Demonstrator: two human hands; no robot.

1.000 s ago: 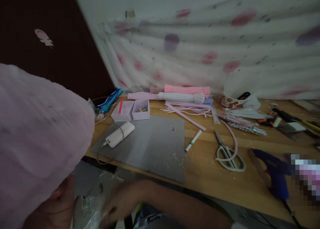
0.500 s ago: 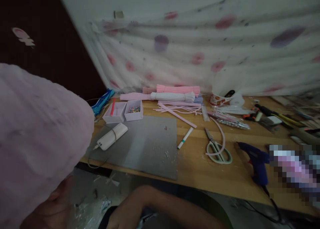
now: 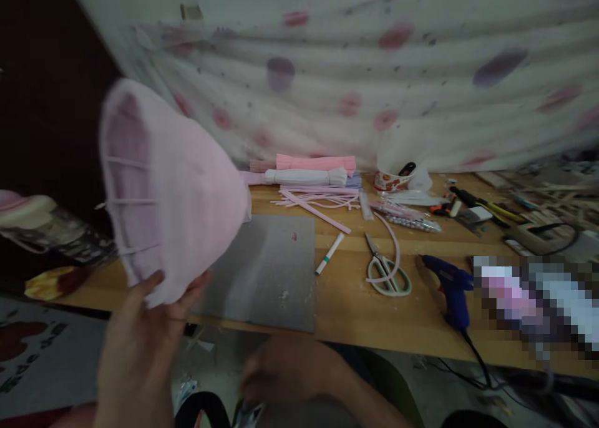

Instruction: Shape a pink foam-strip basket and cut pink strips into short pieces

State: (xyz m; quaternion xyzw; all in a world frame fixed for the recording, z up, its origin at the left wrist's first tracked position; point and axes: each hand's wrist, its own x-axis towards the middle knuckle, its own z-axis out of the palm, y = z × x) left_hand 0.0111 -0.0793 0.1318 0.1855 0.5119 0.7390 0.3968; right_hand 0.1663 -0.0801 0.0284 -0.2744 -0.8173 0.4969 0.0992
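Pink fuzzy cone (image 3: 173,191) is raised over the surface's (image 3: 374,316) left end, wide mouth leftward, left hand (image 3: 140,347) pinching its lower rim. Right hand (image 3: 281,372) sits below the edge, grip unreadable.

Fuzzy pink cloth shade (image 3: 187,191) (matt), smooth wooden table (image 3: 374,316), grey felt mat (image 3: 266,272)

Scissors (image 3: 387,273), a blue glue gun (image 3: 448,286) and a marker (image 3: 329,253) lie on the table (image 3: 384,328).

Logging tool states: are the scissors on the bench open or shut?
Shut. The scissors lie flat on the wooden bench, blades together in one point, green handles side by side; a pink strip loops across them.
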